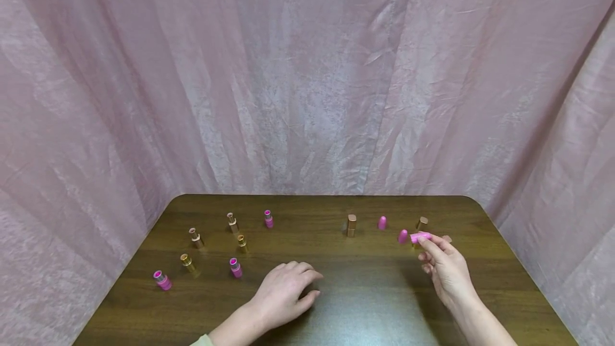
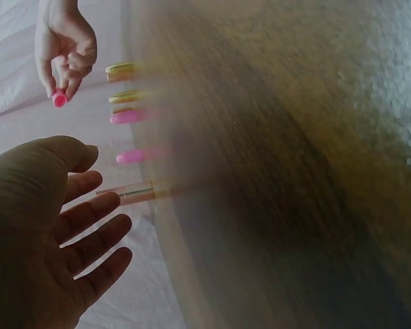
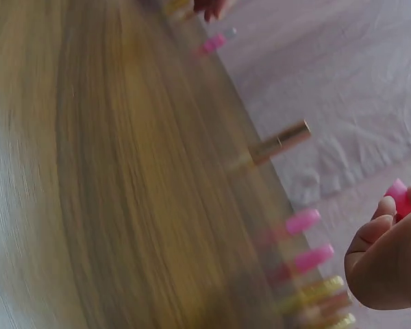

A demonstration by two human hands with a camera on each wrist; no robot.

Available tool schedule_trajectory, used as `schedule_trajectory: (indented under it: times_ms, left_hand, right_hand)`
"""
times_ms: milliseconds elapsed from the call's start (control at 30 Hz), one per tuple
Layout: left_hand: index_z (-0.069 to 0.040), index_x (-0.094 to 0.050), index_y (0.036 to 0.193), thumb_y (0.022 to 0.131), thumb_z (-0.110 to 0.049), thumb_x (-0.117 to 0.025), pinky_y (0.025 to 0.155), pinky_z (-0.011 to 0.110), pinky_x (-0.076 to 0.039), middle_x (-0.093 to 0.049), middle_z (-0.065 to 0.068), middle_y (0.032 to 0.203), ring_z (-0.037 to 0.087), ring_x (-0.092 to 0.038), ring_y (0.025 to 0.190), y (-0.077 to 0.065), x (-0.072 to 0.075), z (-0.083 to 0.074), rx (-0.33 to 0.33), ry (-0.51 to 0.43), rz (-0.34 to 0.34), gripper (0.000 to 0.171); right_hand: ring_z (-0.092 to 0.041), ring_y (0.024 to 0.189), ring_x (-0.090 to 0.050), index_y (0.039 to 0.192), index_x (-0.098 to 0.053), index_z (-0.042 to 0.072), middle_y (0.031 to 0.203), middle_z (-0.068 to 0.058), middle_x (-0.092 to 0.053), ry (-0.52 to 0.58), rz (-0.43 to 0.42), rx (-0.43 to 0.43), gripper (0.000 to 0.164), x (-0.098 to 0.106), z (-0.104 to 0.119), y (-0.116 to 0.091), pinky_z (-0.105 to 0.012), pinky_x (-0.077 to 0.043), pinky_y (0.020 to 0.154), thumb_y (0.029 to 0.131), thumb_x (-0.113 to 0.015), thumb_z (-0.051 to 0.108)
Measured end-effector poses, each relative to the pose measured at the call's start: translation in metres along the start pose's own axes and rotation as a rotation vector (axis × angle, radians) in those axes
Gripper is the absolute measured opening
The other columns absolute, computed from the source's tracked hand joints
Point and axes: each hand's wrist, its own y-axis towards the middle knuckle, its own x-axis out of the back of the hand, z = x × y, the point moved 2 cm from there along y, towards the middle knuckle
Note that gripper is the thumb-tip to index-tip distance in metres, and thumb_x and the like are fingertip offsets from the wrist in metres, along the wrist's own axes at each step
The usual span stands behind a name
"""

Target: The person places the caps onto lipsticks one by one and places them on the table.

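My right hand [image 1: 448, 271] pinches a pink lipstick cap [image 1: 420, 237] between thumb and fingertips, above the right side of the table. Just left of it stand two more pink caps [image 1: 402, 236]. A rose-gold cap [image 1: 422, 223] stands behind the hand, and a gold one is partly hidden under it. Over the table's front middle, my left hand [image 1: 288, 291] holds nothing, its fingers loosely spread in the left wrist view. Nearest to it is an uncapped pink lipstick tube [image 1: 235, 267], standing upright to its left.
Several other uncapped tubes stand on the left: pink [image 1: 162, 280], gold [image 1: 188, 263] and rose-gold [image 1: 196, 238]. A rose-gold lipstick [image 1: 352, 225] stands right of centre near the back. The dark wooden table [image 1: 307, 239] ends at pink curtains [image 1: 307, 95].
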Motion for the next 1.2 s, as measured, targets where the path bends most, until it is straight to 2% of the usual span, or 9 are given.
schedule_trajectory:
  times_ms: [167, 367, 467, 567, 700, 800, 933, 1067, 1200]
  left_hand:
    - [-0.024, -0.073, 0.117, 0.092, -0.037, -0.074, 0.081, 0.036, -0.053, -0.068, -0.010, 0.112, 0.012, -0.065, 0.100, -0.001, -0.001, 0.000, -0.004, 0.010, -0.020, 0.028]
    - [-0.022, -0.073, 0.116, 0.091, -0.036, -0.075, 0.079, 0.033, -0.052, -0.069, -0.009, 0.111, 0.012, -0.065, 0.098, 0.000, 0.000, 0.000, -0.012, 0.008, -0.032, 0.028]
    - [-0.022, -0.073, 0.117, 0.092, -0.036, -0.074, 0.081, 0.035, -0.053, -0.069, -0.009, 0.112, 0.012, -0.065, 0.100, -0.001, 0.006, 0.003, -0.001, 0.001, -0.041, 0.029]
    - [-0.023, -0.072, 0.119, 0.092, -0.035, -0.074, 0.083, 0.036, -0.053, -0.068, -0.010, 0.114, 0.013, -0.065, 0.103, -0.003, 0.020, 0.011, 0.037, -0.010, -0.075, 0.029]
    - [-0.023, -0.072, 0.121, 0.091, -0.033, -0.075, 0.086, 0.037, -0.053, -0.069, -0.010, 0.115, 0.013, -0.065, 0.105, -0.010, 0.046, 0.030, 0.127, -0.014, -0.143, 0.031]
    - [-0.022, -0.072, 0.122, 0.091, -0.032, -0.075, 0.089, 0.039, -0.053, -0.069, -0.009, 0.115, 0.014, -0.065, 0.106, -0.021, 0.066, 0.048, 0.205, -0.010, -0.183, 0.032]
    - [-0.020, -0.072, 0.124, 0.093, -0.029, -0.075, 0.089, 0.043, -0.053, -0.070, -0.006, 0.118, 0.017, -0.065, 0.108, -0.042, 0.087, 0.074, 0.350, -0.052, -0.211, 0.032]
    - [-0.020, -0.070, 0.127, 0.097, -0.026, -0.070, 0.083, 0.043, -0.053, -0.069, -0.005, 0.117, 0.015, -0.065, 0.101, -0.064, 0.095, 0.095, 0.535, -0.178, -0.200, 0.031]
    - [-0.016, -0.067, 0.129, 0.098, -0.019, -0.065, 0.080, 0.037, -0.052, -0.068, -0.002, 0.116, 0.010, -0.062, 0.095, -0.082, 0.089, 0.106, 0.668, -0.277, -0.153, 0.031]
  right_hand:
    - [-0.005, 0.067, -0.053, 0.095, -0.067, 0.023, 0.089, 0.012, -0.070, 0.103, 0.014, -0.094, 0.013, -0.015, -0.015, -0.003, -0.020, -0.037, 0.056, 0.104, -0.061, 0.017]
    - [-0.005, 0.069, -0.051, 0.090, -0.070, 0.025, 0.090, 0.012, -0.072, 0.169, 0.026, -0.167, 0.022, -0.028, -0.034, -0.004, -0.018, -0.037, 0.056, 0.106, -0.056, 0.018]
    - [-0.004, 0.069, -0.051, 0.090, -0.068, 0.026, 0.089, 0.012, -0.072, 0.171, 0.011, -0.190, 0.021, -0.031, -0.040, -0.005, -0.018, -0.036, 0.056, 0.106, -0.056, 0.018]
    - [-0.005, 0.068, -0.051, 0.091, -0.065, 0.025, 0.088, 0.012, -0.073, 0.170, -0.002, -0.199, 0.019, -0.032, -0.043, -0.005, -0.018, -0.037, 0.056, 0.106, -0.056, 0.017]
    - [-0.005, 0.068, -0.051, 0.093, -0.063, 0.025, 0.088, 0.011, -0.073, 0.160, 0.001, -0.194, 0.017, -0.031, -0.045, -0.006, -0.018, -0.036, 0.055, 0.106, -0.056, 0.017]
    - [-0.005, 0.068, -0.050, 0.094, -0.063, 0.025, 0.088, 0.012, -0.073, 0.155, 0.002, -0.198, 0.015, -0.032, -0.045, -0.005, -0.018, -0.036, 0.055, 0.105, -0.057, 0.017]
    - [-0.005, 0.069, -0.051, 0.093, -0.063, 0.025, 0.088, 0.012, -0.073, 0.155, -0.002, -0.208, 0.015, -0.032, -0.045, -0.005, -0.018, -0.037, 0.056, 0.105, -0.057, 0.018]
    - [-0.005, 0.069, -0.052, 0.092, -0.065, 0.025, 0.089, 0.011, -0.073, 0.157, -0.001, -0.218, 0.016, -0.032, -0.045, -0.005, -0.019, -0.037, 0.056, 0.105, -0.059, 0.018]
    - [-0.005, 0.069, -0.053, 0.093, -0.064, 0.025, 0.089, 0.011, -0.072, 0.157, 0.003, -0.225, 0.015, -0.031, -0.046, -0.005, -0.019, -0.037, 0.057, 0.105, -0.059, 0.018]
